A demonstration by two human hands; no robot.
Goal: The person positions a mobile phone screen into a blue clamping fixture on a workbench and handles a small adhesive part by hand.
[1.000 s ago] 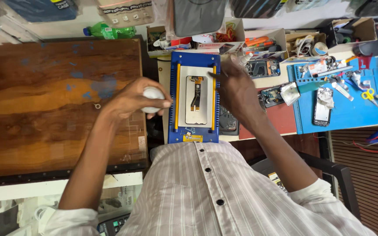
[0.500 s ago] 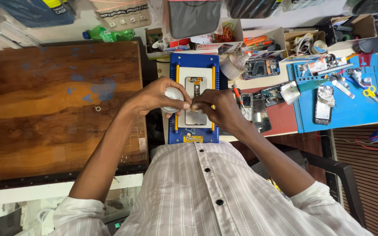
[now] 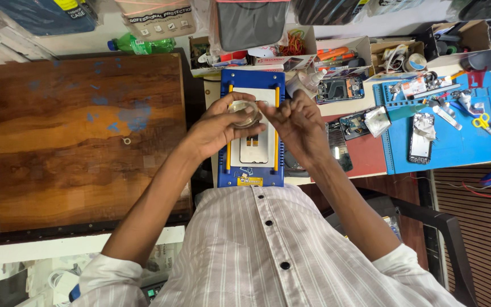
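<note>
Right now both hands are up over the blue-framed screen-repair plate with its white bed and yellow side rails (image 3: 252, 79). The left hand (image 3: 220, 128) is wrapped round a small roll of clear tape (image 3: 244, 112), fingers curled over its rim, holding it just above the plate. The right hand (image 3: 295, 126) sits close beside it, fingertips pinched together at the roll's edge, apparently gripping the loose end of the tape, though the strip itself is too thin to make out. So the hands are near each other but each has its own grip.

Beneath them, a flat phone display panel with a dark flex cable (image 3: 254, 149) lies on the white bed, partly hidden by the wrists. Off to the right, a blue work mat (image 3: 456, 142) carries another phone, tweezers and yellow-handled scissors (image 3: 482, 121); to the left, a scuffed wooden board (image 3: 86, 136).

I'd judge this as the peeling step: a length of tape being drawn off. That calls for a steady pull away from the roll while the left hand stays firm.
</note>
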